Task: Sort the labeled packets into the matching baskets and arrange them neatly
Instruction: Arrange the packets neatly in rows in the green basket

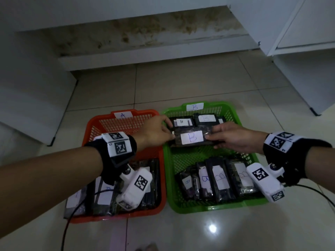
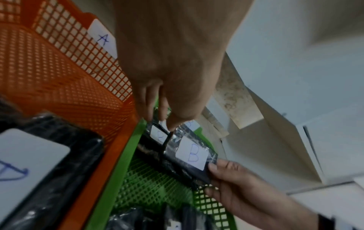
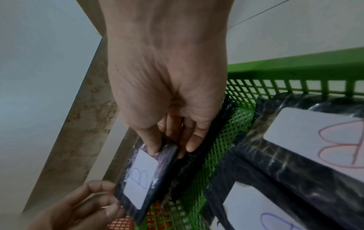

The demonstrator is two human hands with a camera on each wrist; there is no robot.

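Note:
A black packet with a white "B" label (image 1: 192,138) is held over the green basket (image 1: 181,171), whose tag reads "B". My left hand (image 1: 171,135) pinches its left end and my right hand (image 1: 210,137) grips its right end. The left wrist view shows the packet (image 2: 192,153) below the left hand (image 2: 167,123), with the right hand (image 2: 216,169) on its near corner. In the right wrist view, the right hand (image 3: 171,149) clasps the packet (image 3: 141,179) and the left hand (image 3: 102,199) holds the far end. The orange basket (image 1: 94,127) tagged "A" stands to the left.
Two B packets (image 1: 182,121) lie at the green basket's back and several stand in a row at its front (image 1: 219,176). Packets (image 1: 105,196) fill the orange basket's front. White cabinets (image 1: 308,69) flank the tiled floor (image 1: 181,84). A black cable (image 1: 65,229) trails at the lower left.

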